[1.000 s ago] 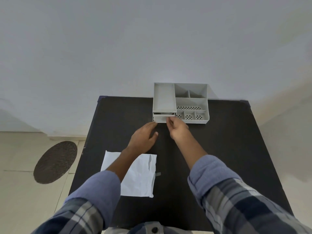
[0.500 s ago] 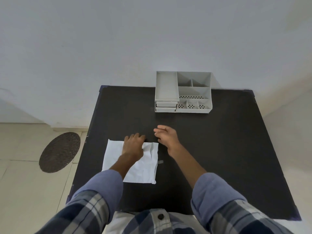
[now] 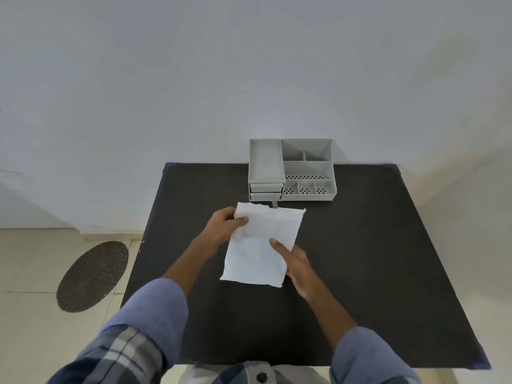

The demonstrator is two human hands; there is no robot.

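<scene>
A white folded cloth [image 3: 263,245] is held above the middle of the black table [image 3: 374,259]. My left hand [image 3: 224,225] pinches its upper left corner, thumb on top. My right hand [image 3: 293,261] holds its right edge lower down, thumb on the cloth's face and fingers behind it. Beyond the cloth stands a grey desk organiser [image 3: 292,170] with open compartments and two small drawers at its left front, both pushed in.
The organiser sits at the table's far edge against a pale wall. A small grey strip [image 3: 274,204] lies on the table just in front of the drawers. A round dark mat [image 3: 92,275] lies on the tiled floor to the left.
Both hands drew back from the organiser's drawer to the cloth at the table's left. They have since lifted it and brought it to the middle.
</scene>
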